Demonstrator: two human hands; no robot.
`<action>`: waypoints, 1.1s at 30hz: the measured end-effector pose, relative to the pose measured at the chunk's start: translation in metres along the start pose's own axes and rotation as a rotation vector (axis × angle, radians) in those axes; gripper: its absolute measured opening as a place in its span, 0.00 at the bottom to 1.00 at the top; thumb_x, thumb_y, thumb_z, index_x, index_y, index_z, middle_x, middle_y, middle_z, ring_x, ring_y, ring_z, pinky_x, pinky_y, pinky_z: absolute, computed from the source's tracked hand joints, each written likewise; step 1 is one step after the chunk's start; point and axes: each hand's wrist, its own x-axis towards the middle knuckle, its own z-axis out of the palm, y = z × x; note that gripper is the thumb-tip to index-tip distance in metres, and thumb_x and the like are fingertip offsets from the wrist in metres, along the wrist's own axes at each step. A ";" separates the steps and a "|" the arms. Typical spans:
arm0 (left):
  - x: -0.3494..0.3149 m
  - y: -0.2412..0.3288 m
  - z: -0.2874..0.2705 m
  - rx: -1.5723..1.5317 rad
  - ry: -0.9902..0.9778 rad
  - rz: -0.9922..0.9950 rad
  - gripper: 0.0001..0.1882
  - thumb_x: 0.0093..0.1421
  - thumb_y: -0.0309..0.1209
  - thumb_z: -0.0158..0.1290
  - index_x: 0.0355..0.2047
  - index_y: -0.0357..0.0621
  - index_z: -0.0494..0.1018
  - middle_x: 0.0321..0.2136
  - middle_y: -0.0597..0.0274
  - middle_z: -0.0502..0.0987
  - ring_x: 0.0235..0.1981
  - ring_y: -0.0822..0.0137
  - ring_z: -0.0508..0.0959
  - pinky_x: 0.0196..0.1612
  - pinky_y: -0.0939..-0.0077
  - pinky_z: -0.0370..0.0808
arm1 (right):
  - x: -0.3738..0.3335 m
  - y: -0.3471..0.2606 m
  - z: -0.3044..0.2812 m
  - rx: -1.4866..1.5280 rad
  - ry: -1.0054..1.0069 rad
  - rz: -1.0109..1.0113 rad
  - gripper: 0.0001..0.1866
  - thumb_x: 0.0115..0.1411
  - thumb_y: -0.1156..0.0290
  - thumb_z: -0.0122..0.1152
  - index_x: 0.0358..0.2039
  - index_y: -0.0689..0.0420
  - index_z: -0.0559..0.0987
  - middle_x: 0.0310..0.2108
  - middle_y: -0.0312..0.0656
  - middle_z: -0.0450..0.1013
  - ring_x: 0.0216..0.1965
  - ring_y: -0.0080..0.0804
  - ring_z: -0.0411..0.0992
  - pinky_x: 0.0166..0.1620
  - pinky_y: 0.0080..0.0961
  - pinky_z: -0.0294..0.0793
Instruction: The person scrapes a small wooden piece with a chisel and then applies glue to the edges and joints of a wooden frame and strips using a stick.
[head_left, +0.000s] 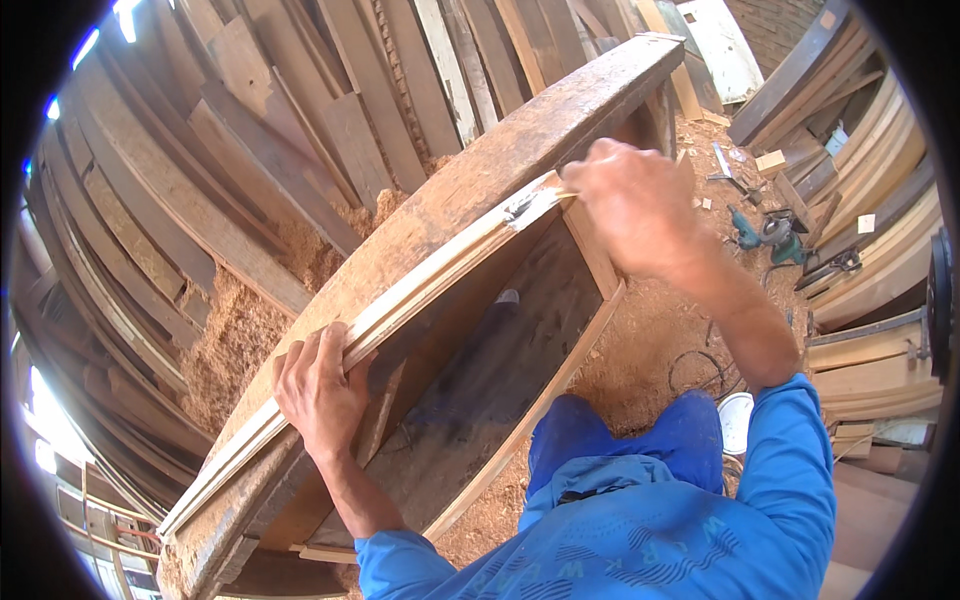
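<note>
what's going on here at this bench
A person in a blue shirt has both hands at a long pale wooden strip lying along a worn brown wooden bench. The left hand holds the strip partway along. The right hand, motion-blurred, is at its far end, beside a smeared white patch; what it may be gripping is too blurred to tell.

Between the pale strip (430, 280) and the leaning boards (370, 60), the surface (480, 182) leaves a passage. The left hand (322, 385) blocks the strip midway.
</note>
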 end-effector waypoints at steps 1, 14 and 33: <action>-0.001 0.000 0.001 0.000 -0.004 -0.002 0.21 0.44 0.35 0.68 0.38 0.47 0.76 0.35 0.62 0.82 0.34 0.57 0.77 0.41 0.62 0.70 | 0.001 0.003 -0.004 0.002 -0.004 -0.002 0.12 0.57 0.78 0.56 0.40 0.58 0.83 0.37 0.51 0.78 0.39 0.49 0.79 0.47 0.44 0.79; 0.005 -0.003 -0.006 -0.016 -0.063 -0.026 0.21 0.45 0.40 0.69 0.39 0.47 0.77 0.31 0.63 0.81 0.34 0.57 0.77 0.42 0.62 0.70 | 0.023 0.004 -0.021 0.067 -0.079 -0.009 0.06 0.59 0.76 0.60 0.34 0.59 0.84 0.35 0.53 0.80 0.42 0.47 0.81 0.51 0.42 0.79; -0.003 0.004 0.004 0.025 -0.025 -0.041 0.19 0.46 0.33 0.66 0.40 0.47 0.78 0.37 0.60 0.82 0.36 0.55 0.78 0.45 0.62 0.71 | -0.024 0.061 -0.030 0.345 0.167 -0.145 0.09 0.59 0.73 0.61 0.38 0.60 0.84 0.34 0.48 0.79 0.39 0.47 0.77 0.44 0.41 0.75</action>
